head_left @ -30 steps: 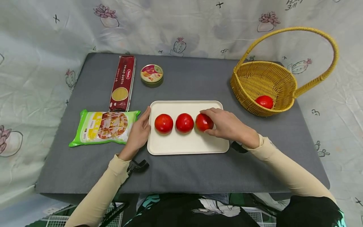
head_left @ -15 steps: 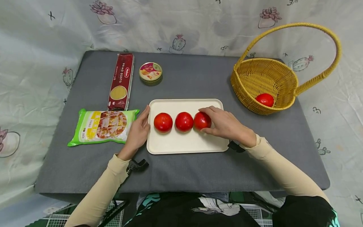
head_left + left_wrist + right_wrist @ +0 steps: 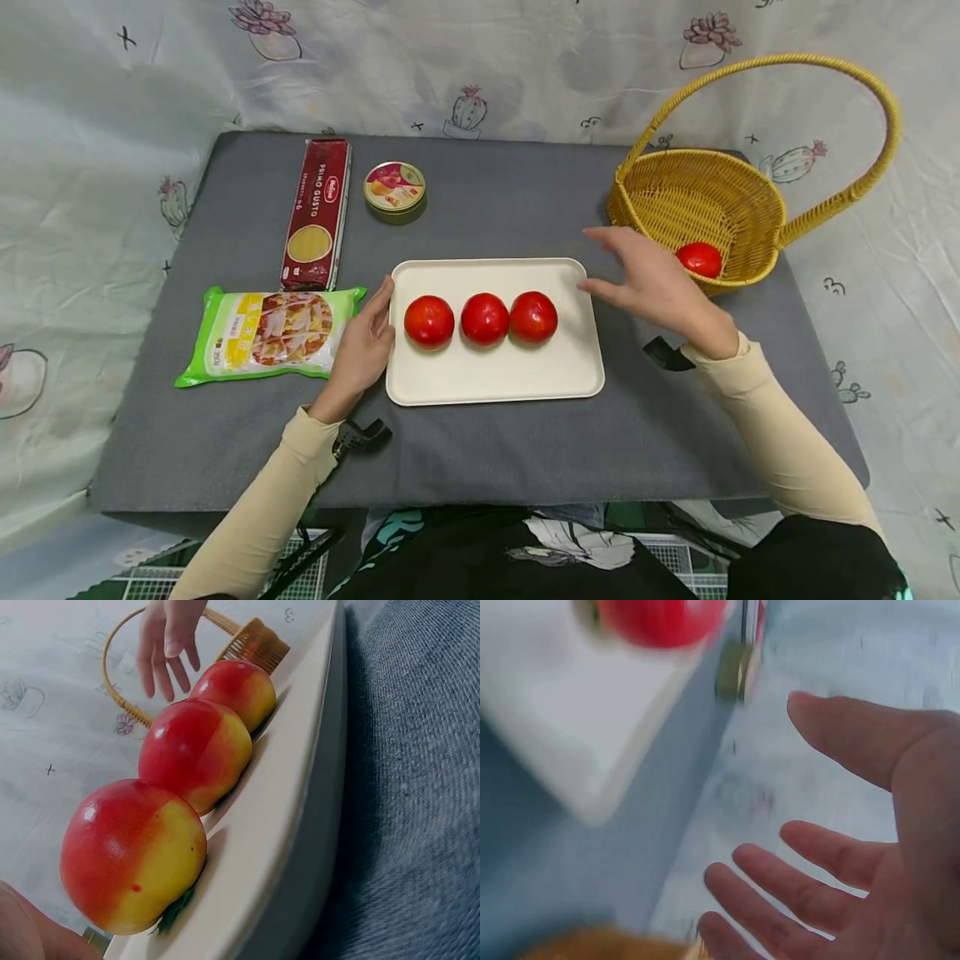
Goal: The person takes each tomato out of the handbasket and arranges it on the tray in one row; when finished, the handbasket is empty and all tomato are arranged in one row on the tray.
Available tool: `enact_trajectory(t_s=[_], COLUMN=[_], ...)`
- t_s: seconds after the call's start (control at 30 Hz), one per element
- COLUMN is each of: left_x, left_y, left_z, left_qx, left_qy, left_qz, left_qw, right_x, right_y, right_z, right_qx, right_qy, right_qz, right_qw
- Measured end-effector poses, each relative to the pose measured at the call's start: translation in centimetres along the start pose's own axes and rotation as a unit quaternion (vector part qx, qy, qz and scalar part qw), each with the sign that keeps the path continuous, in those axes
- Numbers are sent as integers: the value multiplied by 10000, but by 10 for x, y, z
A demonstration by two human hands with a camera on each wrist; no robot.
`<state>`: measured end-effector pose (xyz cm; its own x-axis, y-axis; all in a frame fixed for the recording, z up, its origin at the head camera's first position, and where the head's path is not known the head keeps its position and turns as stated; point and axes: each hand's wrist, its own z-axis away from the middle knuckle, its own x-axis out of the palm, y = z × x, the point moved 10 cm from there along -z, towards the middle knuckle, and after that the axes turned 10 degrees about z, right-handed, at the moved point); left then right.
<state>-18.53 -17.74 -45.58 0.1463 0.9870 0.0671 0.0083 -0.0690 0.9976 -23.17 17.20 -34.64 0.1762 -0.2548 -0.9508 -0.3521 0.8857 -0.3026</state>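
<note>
Three tomatoes, a left one (image 3: 429,322), a middle one (image 3: 484,320) and a right one (image 3: 533,317), sit in a row on a cream tray (image 3: 495,385). The left wrist view shows yellow lower sides on them and a green leafy bit under the nearest tomato (image 3: 135,855). My left hand (image 3: 362,346) rests along the tray's left edge, fingers extended. Off the tray's right side, my right hand (image 3: 656,283) hangs in the air with fingers and thumb spread, holding nothing. It overlaps the front of a yellow wicker basket (image 3: 705,187), where another tomato (image 3: 700,259) lies.
Left of the tray lies a green and white food bag (image 3: 273,335), with a dark red spaghetti pack (image 3: 318,214) behind it. A round tin (image 3: 395,192) stands near the back. The basket's tall handle (image 3: 873,92) arches up at the back right of the grey table (image 3: 495,458).
My right hand let go of the right tomato, now closer to the middle one than a second ago, and moved right toward the basket. The left hand stayed at the tray's edge.
</note>
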Motion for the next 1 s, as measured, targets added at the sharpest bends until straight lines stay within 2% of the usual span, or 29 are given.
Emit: enact_trajectory(t_s=[0.1,0.23,0.33,0.43,0.53,0.63,0.8,1.0], left_x=[0,0,0,0,0,0,-2,-1], left_y=[0,0,0,-1,-2,-4,-4,-4], left_z=[-1,-1,-1,-1,0,-1,-2,-2], left_qx=[-7,-34,-53,-89,-148,-186,-214,-268], left_qy=[12,14,2,3,-6,-9,40,22], left_qz=[-50,-127,-129,-145,-158,-180,-179,-215], left_qw=[10000,9999,9999,9999,9998,9997,9996,9994], right_x=[-24,-43,-44,-36,-27,-20,-16,-11], right_y=[37,97,138,165,177,182,183,180], right_z=[-1,3,9,16,24,29,28,24], right_qx=[408,1156,1574,1713,1742,1785,1810,1715], right_qy=[199,189,-241,-892,-1466,-1736,-1699,-1523], right_qz=[-158,-207,-263,-310,-328,-253,86,78], right_qw=[9988,9929,9869,9807,9732,9682,9687,9733])
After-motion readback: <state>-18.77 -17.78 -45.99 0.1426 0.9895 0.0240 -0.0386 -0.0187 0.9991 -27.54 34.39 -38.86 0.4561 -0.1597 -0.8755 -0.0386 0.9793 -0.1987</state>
